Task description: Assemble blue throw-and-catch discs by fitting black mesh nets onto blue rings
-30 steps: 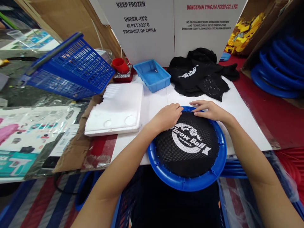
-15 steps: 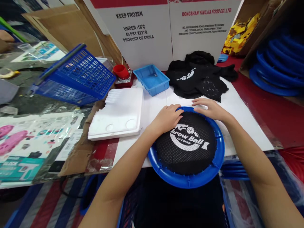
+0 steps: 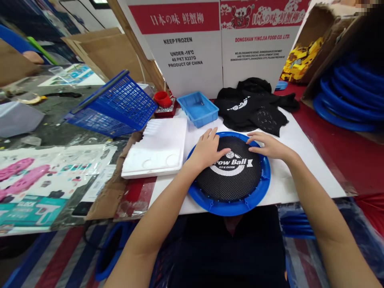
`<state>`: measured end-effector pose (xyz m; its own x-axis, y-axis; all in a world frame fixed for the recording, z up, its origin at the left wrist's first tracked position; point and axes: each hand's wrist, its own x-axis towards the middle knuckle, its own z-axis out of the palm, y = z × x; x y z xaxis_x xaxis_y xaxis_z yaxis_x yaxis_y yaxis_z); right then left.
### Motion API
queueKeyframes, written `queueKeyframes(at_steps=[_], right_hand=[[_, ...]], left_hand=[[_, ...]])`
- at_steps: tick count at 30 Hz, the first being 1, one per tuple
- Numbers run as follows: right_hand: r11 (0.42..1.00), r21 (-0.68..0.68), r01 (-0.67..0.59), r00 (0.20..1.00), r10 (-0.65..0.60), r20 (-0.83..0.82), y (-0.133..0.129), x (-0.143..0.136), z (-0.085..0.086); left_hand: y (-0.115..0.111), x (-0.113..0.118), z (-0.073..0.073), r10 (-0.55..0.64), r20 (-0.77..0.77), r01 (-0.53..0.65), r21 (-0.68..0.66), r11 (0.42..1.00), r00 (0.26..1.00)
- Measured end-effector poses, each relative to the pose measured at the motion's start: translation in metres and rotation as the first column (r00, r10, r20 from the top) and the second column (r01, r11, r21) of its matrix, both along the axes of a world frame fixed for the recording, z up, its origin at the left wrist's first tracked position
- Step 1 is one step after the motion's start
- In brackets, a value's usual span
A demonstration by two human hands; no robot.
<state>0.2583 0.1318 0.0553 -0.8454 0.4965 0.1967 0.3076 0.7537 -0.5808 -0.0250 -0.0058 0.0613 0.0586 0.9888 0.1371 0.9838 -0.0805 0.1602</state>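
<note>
Left hand: in the head view, spread wide, palm down across the upper-left rim and mesh, thumb reaching toward the logo; it grips nothing.
Right hand: fingers loosely curved, thumb well apart from them, over the upper-right rim with tips by the mesh edge; whether they press cannot be told.
Throw Ball disc: below and between both hands on the white sheet, its near side at the sheet's front edge.
Blue rim: looks like smooth, stiff moulded plastic, probably light and apt to slide under dry fingers.
Black mesh: seems soft but drawn fairly taut; a fingertip could snag or dent it, and the small tabs around it look the most fragile part.
Best hold: the rim at opposite sides, just outside each hand, thumbs above and fingers beneath, clear of the tabs.
Beyond the hands: black mesh cloths past the right, light-blue tray past the left.
Left of the left hand: white foam slab, near the disc.
</note>
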Motion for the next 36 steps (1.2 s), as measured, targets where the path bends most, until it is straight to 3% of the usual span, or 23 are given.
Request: queueKeyframes(at_steps=[3, 6, 13, 20, 26, 32, 36], right_hand=[[0.992, 0.102, 0.07, 0.997, -0.065, -0.049, 0.001, 0.0, -0.002], [0.985, 0.137, 0.1, 0.993, -0.091, -0.074, 0.0, -0.002, -0.007], [0.997, 0.074, 0.023, 0.998, -0.027, 0.048, -0.006, -0.02, -0.017], [0.986, 0.105, 0.131, 0.99, -0.136, 0.039, -0.016, -0.042, -0.027], [0.977, 0.15, 0.151, 0.984, -0.164, 0.077, -0.02, -0.048, -0.027], [0.977, 0.111, 0.182, 0.981, -0.189, 0.053, -0.016, -0.052, -0.037], [0.987, 0.076, 0.142, 0.99, -0.142, -0.008, -0.012, -0.045, -0.038]], left_hand=[[0.001, 0.0, -0.004, -0.179, 0.082, 0.184, -0.046, 0.982, 0.98], [-0.001, 0.002, -0.006, -0.275, 0.097, 0.285, -0.111, 0.952, 0.957], [0.0, 0.001, -0.003, -0.305, 0.083, 0.31, -0.059, 0.949, 0.949], [0.007, 0.003, -0.009, -0.323, 0.117, 0.323, 0.017, 0.946, 0.939], [0.009, 0.005, -0.01, -0.37, 0.136, 0.378, -0.032, 0.925, 0.919], [0.014, 0.007, -0.011, -0.401, 0.095, 0.405, -0.027, 0.914, 0.911], [0.008, 0.01, -0.004, -0.376, 0.079, 0.382, -0.085, 0.92, 0.923]])
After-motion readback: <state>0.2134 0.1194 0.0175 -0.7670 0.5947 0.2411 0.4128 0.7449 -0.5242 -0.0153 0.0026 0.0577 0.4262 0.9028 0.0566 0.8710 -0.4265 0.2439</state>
